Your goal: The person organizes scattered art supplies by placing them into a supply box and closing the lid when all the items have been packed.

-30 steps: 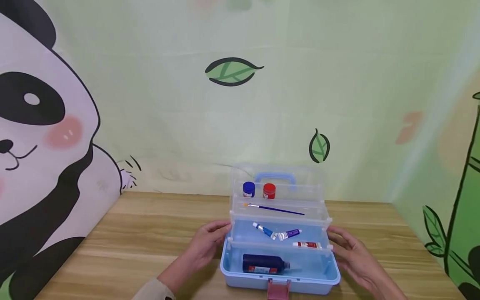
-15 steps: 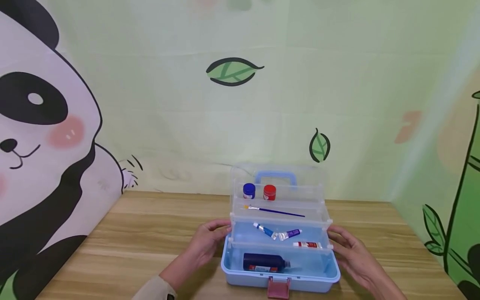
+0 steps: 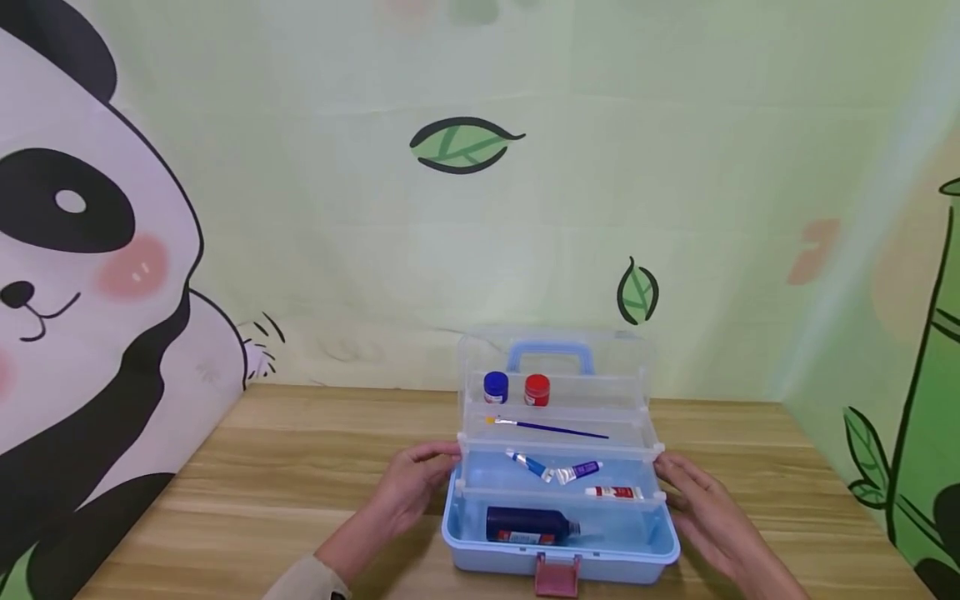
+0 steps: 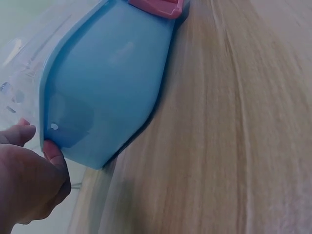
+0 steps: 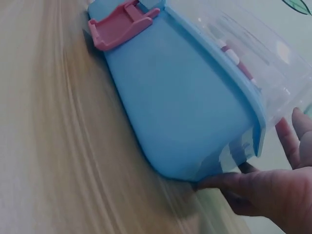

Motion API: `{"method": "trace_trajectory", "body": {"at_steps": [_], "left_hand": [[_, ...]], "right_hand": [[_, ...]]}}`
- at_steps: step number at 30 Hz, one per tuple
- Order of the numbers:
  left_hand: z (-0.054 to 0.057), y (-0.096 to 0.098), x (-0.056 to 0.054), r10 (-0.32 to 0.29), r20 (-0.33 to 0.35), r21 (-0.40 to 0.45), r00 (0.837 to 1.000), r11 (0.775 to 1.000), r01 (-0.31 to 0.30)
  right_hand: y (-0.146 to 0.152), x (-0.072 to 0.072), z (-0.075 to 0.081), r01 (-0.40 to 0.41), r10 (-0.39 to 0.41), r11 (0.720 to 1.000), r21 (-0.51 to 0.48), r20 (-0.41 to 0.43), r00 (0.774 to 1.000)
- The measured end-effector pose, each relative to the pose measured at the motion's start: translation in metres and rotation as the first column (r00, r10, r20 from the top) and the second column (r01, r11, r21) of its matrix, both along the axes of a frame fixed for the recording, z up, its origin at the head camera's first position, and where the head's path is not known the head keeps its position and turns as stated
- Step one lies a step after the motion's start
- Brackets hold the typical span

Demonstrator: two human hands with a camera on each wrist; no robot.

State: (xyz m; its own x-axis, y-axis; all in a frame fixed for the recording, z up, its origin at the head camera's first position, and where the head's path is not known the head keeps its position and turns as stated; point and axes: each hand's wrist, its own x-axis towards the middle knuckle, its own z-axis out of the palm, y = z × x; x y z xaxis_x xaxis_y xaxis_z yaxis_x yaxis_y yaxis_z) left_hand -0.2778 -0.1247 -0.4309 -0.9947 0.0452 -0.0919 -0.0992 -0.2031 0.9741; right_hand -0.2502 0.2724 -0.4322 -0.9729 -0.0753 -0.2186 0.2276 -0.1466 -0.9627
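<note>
A light blue paint box (image 3: 562,565) stands with its clear lid and stepped trays (image 3: 555,417) raised. My left hand (image 3: 408,492) is at its left side, one fingertip against the blue wall (image 4: 97,83), another beside the clear tray. At the right side is my right hand (image 3: 701,512), its fingers (image 5: 288,141) by the tray end and the thumb low at the box corner. A dark bottle (image 3: 528,525) lies in the base. The trays bear a blue paint tube (image 3: 528,464), a purple tube (image 3: 579,472), a red tube (image 3: 613,492) and a paintbrush (image 3: 555,428).
A blue-capped jar (image 3: 496,387) and a red jar (image 3: 536,390) stand in the top tray. Behind them is the blue handle (image 3: 551,347) of the lid. A pink latch (image 3: 557,577) hangs at the front. The wooden table (image 3: 322,433) meets a printed backdrop (image 3: 337,250) behind.
The upper trays, with the jars and paintbrush, have come slightly down and forward. The base and bottle have hardly moved. Both hands stay at the sides, the right one shifting a little.
</note>
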Motion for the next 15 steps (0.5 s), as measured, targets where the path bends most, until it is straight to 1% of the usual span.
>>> {"method": "trace_trajectory", "body": {"at_steps": [7,9,12,15], "left_hand": [[0.0032,-0.0019,-0.0023,-0.068,0.018,0.076,0.998,0.995,0.067],[0.0034,-0.0021,-0.0016,-0.068,0.022,0.090,0.997,0.994,0.066],[0.0022,-0.0031,-0.0002,-0.055,0.031,0.077,0.998,0.996,0.053],[0.0011,-0.0044,0.0005,-0.056,0.037,0.058,0.998,0.997,0.054]], "right_hand": [[-0.0046,-0.0008,0.0044,-0.041,0.041,0.999,-0.012,-0.019,0.999],[-0.0057,-0.0005,0.0041,-0.037,0.037,0.999,-0.022,-0.019,0.999],[-0.0075,-0.0003,0.0025,-0.014,0.013,0.999,-0.040,-0.009,1.000],[-0.0073,-0.0006,0.0003,-0.010,0.010,0.999,-0.043,-0.009,1.000]]}}
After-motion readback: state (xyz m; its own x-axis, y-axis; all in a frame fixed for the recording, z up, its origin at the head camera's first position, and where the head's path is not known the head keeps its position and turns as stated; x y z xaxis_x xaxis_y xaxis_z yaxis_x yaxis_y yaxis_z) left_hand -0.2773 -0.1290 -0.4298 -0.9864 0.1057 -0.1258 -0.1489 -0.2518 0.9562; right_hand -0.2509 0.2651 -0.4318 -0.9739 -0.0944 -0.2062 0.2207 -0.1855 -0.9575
